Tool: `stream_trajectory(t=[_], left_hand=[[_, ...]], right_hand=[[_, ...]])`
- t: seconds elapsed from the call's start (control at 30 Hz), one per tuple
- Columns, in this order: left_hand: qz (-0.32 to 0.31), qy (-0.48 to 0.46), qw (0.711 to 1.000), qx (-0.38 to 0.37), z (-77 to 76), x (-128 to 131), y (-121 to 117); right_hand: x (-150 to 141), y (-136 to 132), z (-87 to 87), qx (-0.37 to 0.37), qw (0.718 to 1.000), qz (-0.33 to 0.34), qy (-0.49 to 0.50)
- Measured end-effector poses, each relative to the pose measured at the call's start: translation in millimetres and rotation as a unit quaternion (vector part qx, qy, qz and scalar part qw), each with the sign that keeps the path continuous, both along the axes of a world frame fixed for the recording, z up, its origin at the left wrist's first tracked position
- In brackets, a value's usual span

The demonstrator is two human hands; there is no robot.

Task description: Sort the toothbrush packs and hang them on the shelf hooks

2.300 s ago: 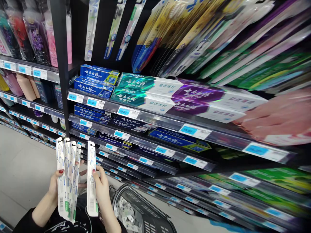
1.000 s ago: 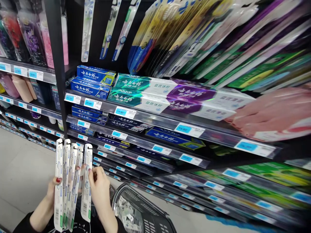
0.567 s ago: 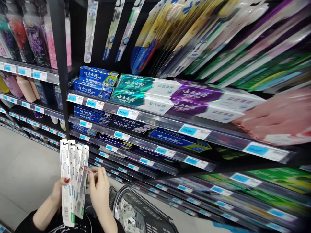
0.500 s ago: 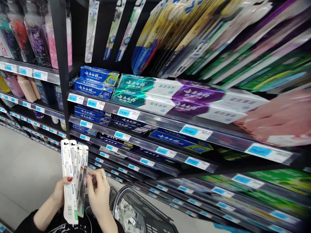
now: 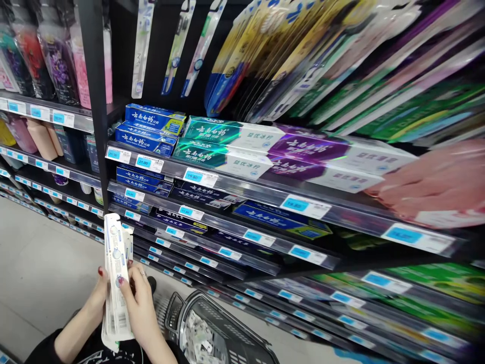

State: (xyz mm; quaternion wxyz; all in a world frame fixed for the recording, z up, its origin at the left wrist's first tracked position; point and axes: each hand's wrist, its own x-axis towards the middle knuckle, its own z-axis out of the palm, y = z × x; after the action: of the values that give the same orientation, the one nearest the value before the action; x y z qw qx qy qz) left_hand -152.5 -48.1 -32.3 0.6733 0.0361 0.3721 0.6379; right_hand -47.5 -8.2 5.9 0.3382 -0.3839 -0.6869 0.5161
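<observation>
Several white packaged toothbrushes are gathered in an upright stack in front of my body, low in the head view. Along the stack's left edge, my left hand grips it, fingers mostly behind the packs. My right hand closes on the right side, its thumb pressed over the front pack and its other fingers partly hidden behind. The packs lie nearly flush, with some tops showing lower at the right. Beside my right forearm stands a dark shopping basket with white packages inside.
A store shelf with toothpaste boxes runs along the right, above several lower shelves with price tags. Toothbrush packs hang above the boxes. Bottles fill the left shelf. Grey floor shows at lower left.
The fanned-out toothbrush packs have come together into a tighter stack. My right hand has moved left onto the front of the stack.
</observation>
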Motion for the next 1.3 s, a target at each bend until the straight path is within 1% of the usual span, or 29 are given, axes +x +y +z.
stream_trajectory(t=[0.1, 0.13, 0.2, 0.27, 0.33, 0.37, 0.4, 0.43, 0.5, 0.53, 0.57, 0.6, 0.67, 0.73, 0.8, 0.87, 0.9, 0.97, 1.07, 1.2, 1.3], left_hand=[[0.025, 0.037, 0.997, -0.060, 5.7, -0.5, 2.2], [0.029, 0.045, 0.996, -0.071, 7.7, -1.0, 2.7], [0.029, 0.047, 0.996, -0.073, 11.3, -2.4, 3.0], [0.026, 0.044, 0.996, -0.069, 14.1, -4.1, 2.7], [0.025, 0.040, 0.997, -0.065, 16.5, -5.7, 2.2], [0.025, 0.037, 0.997, -0.064, 17.6, -6.4, 2.1], [0.023, 0.031, 0.997, -0.065, 18.6, -7.0, 1.9], [0.021, 0.023, 0.997, -0.066, 19.3, -7.5, 1.8], [0.015, -0.007, 0.998, -0.063, 20.3, -8.4, 1.5], [0.013, -0.026, 0.998, -0.058, 20.5, -8.7, 1.2], [0.011, -0.044, 0.998, -0.050, 20.8, -9.1, 0.8], [0.010, -0.060, 0.997, -0.040, 21.1, -9.4, 0.3], [0.005, -0.081, 0.996, -0.022, 22.3, -10.1, -0.9], [-0.002, -0.090, 0.996, -0.003, 23.9, -10.5, -2.3], [-0.008, -0.099, 0.995, 0.020, 25.0, -10.8, -3.6], [-0.008, -0.111, 0.993, 0.051, 25.0, -10.7, -4.9], [-0.008, -0.116, 0.991, 0.065, 24.6, -10.5, -5.4], [-0.010, -0.118, 0.990, 0.081, 23.7, -9.7, -6.2], [-0.006, -0.110, 0.990, 0.092, 23.8, -7.7, -6.3], [0.016, -0.106, 0.988, 0.114, 25.9, -5.8, -4.7], [0.029, -0.101, 0.988, 0.115, 26.6, -6.2, -3.9]], right_hand=[[3.2, 4.1, 0.1, -0.012, 0.995, -0.046, 0.082], [5.2, 6.1, 1.3, -0.028, 0.992, -0.055, 0.113], [10.9, 10.6, 3.2, -0.104, 0.975, -0.058, 0.186], [18.7, 14.6, 0.9, -0.218, 0.943, -0.032, 0.250], [27.6, 17.6, -8.8, -0.312, 0.905, 0.013, 0.288], [31.7, 18.5, -16.4, -0.339, 0.891, 0.029, 0.302], [35.2, 19.0, -24.9, -0.356, 0.878, 0.038, 0.318], [37.9, 19.1, -33.6, -0.365, 0.867, 0.032, 0.339], [40.6, 18.7, -47.4, -0.363, 0.850, -0.004, 0.382], [40.9, 18.5, -50.7, -0.356, 0.848, -0.019, 0.392], [40.7, 18.5, -51.3, -0.344, 0.855, -0.027, 0.387], [40.3, 18.8, -49.0, -0.329, 0.868, -0.030, 0.370], [39.4, 20.7, -38.6, -0.302, 0.895, -0.035, 0.328], [39.4, 23.1, -25.9, -0.258, 0.923, -0.065, 0.278], [40.2, 24.3, -17.0, -0.198, 0.953, -0.115, 0.200], [40.9, 22.5, -13.8, -0.117, 0.979, -0.152, 0.074], [40.8, 20.5, -14.0, -0.080, 0.984, -0.156, 0.013], [39.2, 14.6, -16.1, -0.012, 0.987, -0.141, -0.076], [33.6, 4.3, -19.7, 0.064, 0.981, -0.121, -0.139], [27.3, -5.5, -21.0, 0.149, 0.954, -0.152, -0.211], [26.3, -7.0, -18.3, 0.182, 0.939, -0.172, -0.234]])
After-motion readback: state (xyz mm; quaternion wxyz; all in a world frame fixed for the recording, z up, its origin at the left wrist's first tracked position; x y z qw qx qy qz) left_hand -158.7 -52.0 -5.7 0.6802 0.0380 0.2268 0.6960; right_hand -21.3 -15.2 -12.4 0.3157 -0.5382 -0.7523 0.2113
